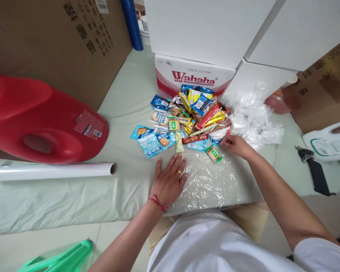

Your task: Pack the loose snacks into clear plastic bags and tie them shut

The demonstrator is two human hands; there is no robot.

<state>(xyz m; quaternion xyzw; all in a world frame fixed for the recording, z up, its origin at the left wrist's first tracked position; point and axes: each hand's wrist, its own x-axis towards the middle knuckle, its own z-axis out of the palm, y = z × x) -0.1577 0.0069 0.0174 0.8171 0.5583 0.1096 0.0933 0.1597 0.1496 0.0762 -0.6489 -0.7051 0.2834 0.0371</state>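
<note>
Here's the snack heap, a bright pile of wrapped packets on the table, right in front of the Wahaha box; below it the left hand lies flat, palm down, its fingers released and spread, with nothing in them, the tips just beside a pale green stick; there's a red bracelet round that wrist and a ring on one finger; over at the heap's right edge, the right hand has its fingers bunched together, tips close in by a white packet; whether they're grasping anything, I cannot tell from here! Between the two hands a green-labelled packet lies at the front of the pile, and clear plastic glints from there toward the table's near edge; two big blue packets sit out on the heap's left side; on the far side of the right hand, crumpled clear bags are bunched up; away to the left, a red jug lies behind a white roll; well off to the right, keys lie near a white jug.
</note>
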